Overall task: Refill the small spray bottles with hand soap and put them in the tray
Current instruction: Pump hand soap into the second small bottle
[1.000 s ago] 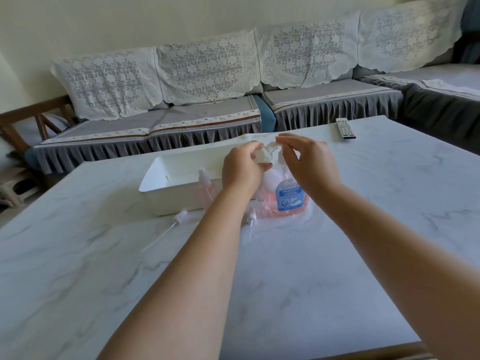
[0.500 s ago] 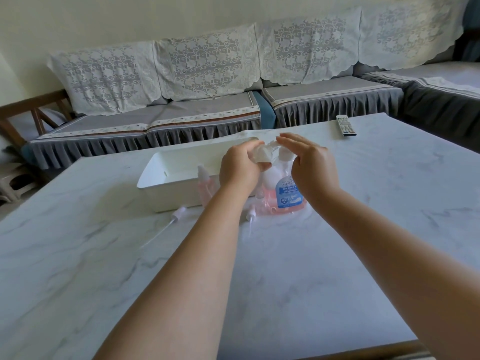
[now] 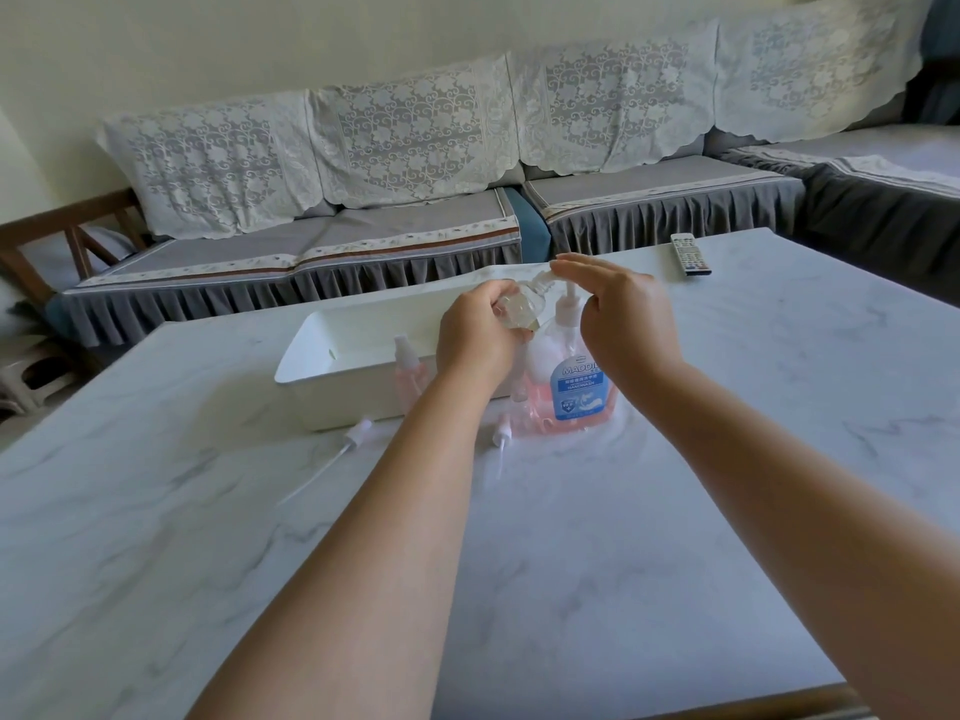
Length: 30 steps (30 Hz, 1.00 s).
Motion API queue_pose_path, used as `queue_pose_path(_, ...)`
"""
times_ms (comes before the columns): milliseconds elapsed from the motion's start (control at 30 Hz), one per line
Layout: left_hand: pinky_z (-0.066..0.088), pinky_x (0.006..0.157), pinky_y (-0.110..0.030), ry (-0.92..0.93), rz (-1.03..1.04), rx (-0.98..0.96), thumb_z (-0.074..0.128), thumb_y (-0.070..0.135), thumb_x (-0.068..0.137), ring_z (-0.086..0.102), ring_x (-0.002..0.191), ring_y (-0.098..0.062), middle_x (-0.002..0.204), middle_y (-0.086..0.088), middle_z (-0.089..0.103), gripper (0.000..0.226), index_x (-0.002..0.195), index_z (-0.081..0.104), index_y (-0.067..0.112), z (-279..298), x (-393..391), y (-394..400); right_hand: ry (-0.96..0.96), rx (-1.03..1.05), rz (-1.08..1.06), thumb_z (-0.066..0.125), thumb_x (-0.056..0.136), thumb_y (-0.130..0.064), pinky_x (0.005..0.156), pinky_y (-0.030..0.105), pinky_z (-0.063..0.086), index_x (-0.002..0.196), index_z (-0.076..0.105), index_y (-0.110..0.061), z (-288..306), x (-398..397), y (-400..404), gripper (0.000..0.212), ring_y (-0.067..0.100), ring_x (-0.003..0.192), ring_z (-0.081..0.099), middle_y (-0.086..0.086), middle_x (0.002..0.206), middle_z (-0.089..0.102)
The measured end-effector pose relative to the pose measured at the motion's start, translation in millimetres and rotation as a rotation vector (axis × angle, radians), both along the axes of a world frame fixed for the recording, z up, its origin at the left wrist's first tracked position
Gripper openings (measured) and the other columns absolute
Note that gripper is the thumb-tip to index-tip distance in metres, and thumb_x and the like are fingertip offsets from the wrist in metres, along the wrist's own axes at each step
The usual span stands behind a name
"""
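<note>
A pink hand soap bottle (image 3: 574, 392) with a blue label and a white pump stands on the marble table, in front of the white tray (image 3: 332, 387). My left hand (image 3: 475, 337) grips a small clear spray bottle (image 3: 519, 309), tilted under the pump spout. My right hand (image 3: 621, 317) lies with straight fingers on top of the pump head. A second small bottle (image 3: 408, 374) with pink liquid stands upright against the tray's front wall. Two loose spray tops with thin tubes lie on the table, one at left (image 3: 358, 433), one beside the soap bottle (image 3: 503, 431).
A TV remote (image 3: 690, 254) lies at the table's far right edge. A grey sofa (image 3: 363, 241) with lace covers runs behind the table. A wooden chair frame (image 3: 62, 236) stands at far left. The table's near edge (image 3: 753, 711) shows at the bottom right.
My right hand's fingers have straightened over the pump head. My left hand holds the small bottle at the spout as before. The camera view has shifted slightly.
</note>
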<state>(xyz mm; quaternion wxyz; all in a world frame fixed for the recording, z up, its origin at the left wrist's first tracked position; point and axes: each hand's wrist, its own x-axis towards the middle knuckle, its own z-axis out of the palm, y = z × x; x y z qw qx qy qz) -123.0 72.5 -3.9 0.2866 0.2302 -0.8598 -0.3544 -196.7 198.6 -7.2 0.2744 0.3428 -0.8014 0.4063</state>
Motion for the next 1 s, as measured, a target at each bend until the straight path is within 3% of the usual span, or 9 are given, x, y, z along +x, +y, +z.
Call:
queue_pose_path(300, 0.051, 0.095, -0.035, -0.050, 0.012, 0.005, 0.078, 0.013, 0.080, 0.062, 0.109, -0.021, 0.118, 0.002, 0.070, 0.047, 0.124, 0.065, 0.026, -6, 1, -1, 0.056, -0.050, 0.008, 0.042, 0.072, 0.015, 0.094, 0.021, 0.045, 0.112, 0.071, -0.014, -23, 2, -4, 0.057, 0.016, 0.112, 0.062, 0.001, 0.121, 0.066)
queue_pose_path(600, 0.050, 0.091, -0.030, 0.011, 0.008, -0.020, 0.078, 0.015, 0.080, 0.062, 0.109, -0.020, 0.123, 0.002, 0.067, 0.044, 0.121, 0.065, 0.027, 2, 1, 1, 0.020, 0.007, 0.006, 0.040, 0.081, 0.006, 0.090, 0.009, 0.037, 0.113, 0.070, -0.018, 4, 1, 1, 0.050, 0.009, 0.110, 0.062, -0.004, 0.122, 0.065)
queue_pose_path(1000, 0.053, 0.094, -0.037, -0.026, 0.033, -0.012, 0.079, 0.014, 0.078, 0.063, 0.108, -0.022, 0.118, 0.003, 0.070, 0.045, 0.118, 0.068, 0.030, -6, 0, 0, 0.050, -0.063, 0.012, 0.041, 0.070, 0.017, 0.099, 0.021, 0.042, 0.111, 0.071, -0.011, -25, 0, -8, 0.058, 0.018, 0.114, 0.060, 0.004, 0.120, 0.066)
